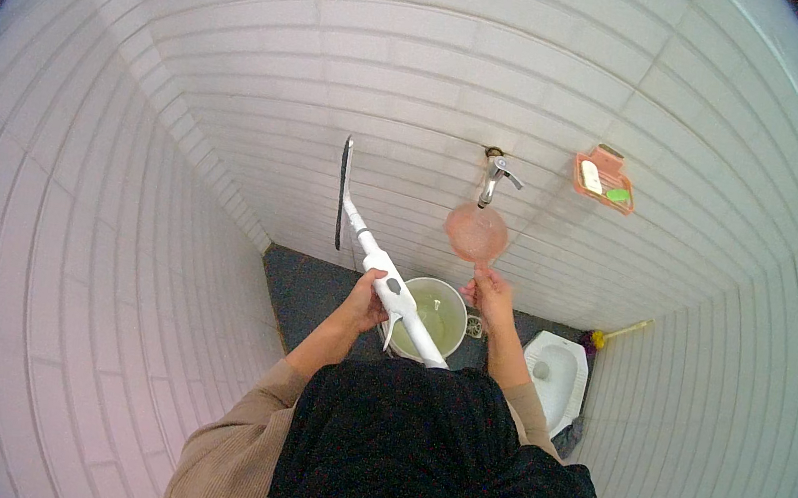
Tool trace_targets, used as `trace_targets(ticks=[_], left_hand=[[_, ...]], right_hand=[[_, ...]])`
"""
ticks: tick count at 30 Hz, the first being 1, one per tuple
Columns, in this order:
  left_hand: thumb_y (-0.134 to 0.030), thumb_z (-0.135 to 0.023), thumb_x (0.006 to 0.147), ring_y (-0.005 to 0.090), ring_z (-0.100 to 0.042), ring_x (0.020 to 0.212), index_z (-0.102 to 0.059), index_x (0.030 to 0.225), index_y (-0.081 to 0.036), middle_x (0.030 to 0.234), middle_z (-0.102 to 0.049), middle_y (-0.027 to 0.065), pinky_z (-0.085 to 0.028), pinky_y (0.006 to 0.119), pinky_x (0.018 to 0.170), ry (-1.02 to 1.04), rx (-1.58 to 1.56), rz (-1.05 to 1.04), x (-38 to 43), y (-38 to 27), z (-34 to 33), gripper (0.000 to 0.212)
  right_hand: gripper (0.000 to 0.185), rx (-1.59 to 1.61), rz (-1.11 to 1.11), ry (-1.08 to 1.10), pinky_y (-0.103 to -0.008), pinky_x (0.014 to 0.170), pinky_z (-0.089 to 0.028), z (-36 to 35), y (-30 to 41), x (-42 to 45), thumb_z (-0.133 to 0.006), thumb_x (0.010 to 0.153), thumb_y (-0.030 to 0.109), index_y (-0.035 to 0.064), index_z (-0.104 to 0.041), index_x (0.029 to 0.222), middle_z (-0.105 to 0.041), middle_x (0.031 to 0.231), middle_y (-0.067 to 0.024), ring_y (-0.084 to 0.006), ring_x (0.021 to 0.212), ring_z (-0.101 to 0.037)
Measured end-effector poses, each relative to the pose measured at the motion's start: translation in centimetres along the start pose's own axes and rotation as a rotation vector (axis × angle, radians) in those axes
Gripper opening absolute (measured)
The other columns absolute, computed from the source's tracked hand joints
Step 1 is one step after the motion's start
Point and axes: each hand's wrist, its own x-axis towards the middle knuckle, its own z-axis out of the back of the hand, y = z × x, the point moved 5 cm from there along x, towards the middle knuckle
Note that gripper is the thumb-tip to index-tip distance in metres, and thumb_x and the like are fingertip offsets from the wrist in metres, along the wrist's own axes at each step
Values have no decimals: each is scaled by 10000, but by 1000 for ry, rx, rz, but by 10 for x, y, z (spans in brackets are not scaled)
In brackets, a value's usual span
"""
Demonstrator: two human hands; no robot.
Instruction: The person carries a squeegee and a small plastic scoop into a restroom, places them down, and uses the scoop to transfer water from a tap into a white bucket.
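My left hand (pixel 365 305) grips a white spray squeegee (pixel 382 271) by its body, just above the trigger. Its dark rubber blade (pixel 342 196) points up at the left, near the tiled wall. In my right hand (pixel 491 297) is the handle of a pink plastic dipper (pixel 476 233). The dipper's bowl is under the spout of a chrome tap (pixel 492 182) and looks to have water in it. Below my hands stands a white bucket (pixel 463 325) with yellowish water, partly hidden by the squeegee.
A pink soap dish (pixel 631 208) on the wall holds a white soap bar (pixel 591 176) and a green piece (pixel 618 195). A squat toilet (pixel 558 376) is at right, with a yellow-handled brush (pixel 623 330) beside it. A floor drain (pixel 474 326) lies next to the bucket.
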Motion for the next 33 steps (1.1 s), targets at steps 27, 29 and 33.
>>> trace_targets(ticks=[27, 29, 33], left_hand=[[-336, -504, 725, 277, -506, 908, -450, 1061, -57, 956, -503, 103, -405, 447, 835, 121, -25, 90, 47, 9, -29, 440], [-316, -526, 721, 256, -505, 908, -459, 1056, -52, 955, -505, 97, -404, 433, 829, -58, 100, 18, 53, 1, -13, 432], [-270, -593, 752, 206, -530, 867, -487, 1057, -28, 981, -556, 101, -398, 347, 797, -537, 473, -682, 23, -39, -16, 404]], right_hand=[[247, 13, 64, -48, -258, 492, -499, -35, -11, -41, -465, 906, 210, 69, -428, 1105, -498, 784, -10, -191, 832, -619], [243, 5, 66, -39, -248, 474, -492, -38, -7, -41, -461, 907, 212, 65, -430, 1098, -501, 788, -11, -186, 822, -621], [309, -60, 119, -44, -285, 507, -539, -35, 2, -46, -470, 902, 271, 41, -448, 1107, -517, 790, -27, -175, 808, -617]])
